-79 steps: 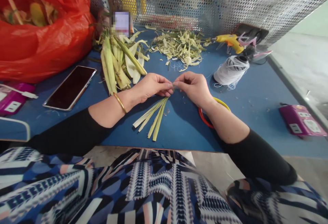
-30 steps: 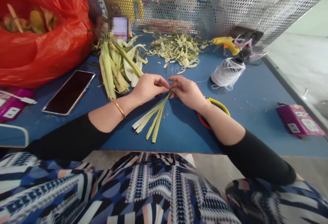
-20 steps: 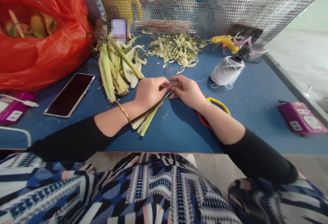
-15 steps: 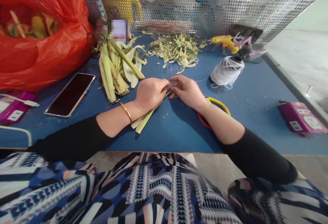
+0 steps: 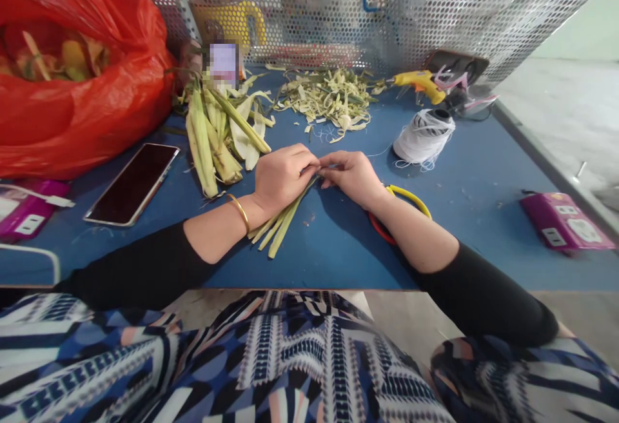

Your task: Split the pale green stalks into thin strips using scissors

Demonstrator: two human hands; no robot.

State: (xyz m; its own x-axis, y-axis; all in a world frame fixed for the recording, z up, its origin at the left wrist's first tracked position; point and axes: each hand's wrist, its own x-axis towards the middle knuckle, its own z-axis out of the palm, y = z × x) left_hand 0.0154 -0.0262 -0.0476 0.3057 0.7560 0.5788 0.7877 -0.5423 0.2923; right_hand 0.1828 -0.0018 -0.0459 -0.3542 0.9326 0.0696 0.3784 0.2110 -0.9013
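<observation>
Green corn husk strips (image 5: 279, 233) lie fanned out on the blue table, their narrow ends rising into my fingers. My left hand (image 5: 285, 177) is closed over these strips, thumb and forefinger pinching near the tips. Facing it, my right hand (image 5: 352, 177) is also closed, its fingertips pinching the strips' far ends right against the left fingertips. The exact tips are hidden between the fingers. A fine white thread runs from the spool of white thread (image 5: 423, 138) towards my right hand. Under my right forearm, scissors with red and yellow handles (image 5: 411, 196) are partly covered.
Whole corn husks (image 5: 203, 146) and a heap of shredded husk (image 5: 333, 97) lie behind my hands. A red plastic bag (image 5: 130, 113) and phone (image 5: 133, 184) are left; a yellow glue gun (image 5: 420, 82) and purple box (image 5: 565, 220) right. A perforated metal screen (image 5: 309, 17) stands behind.
The husk strips have spread into several separate lengths below my left hand. My right fingertips have closed in on the strip ends. The view has shifted slightly.
</observation>
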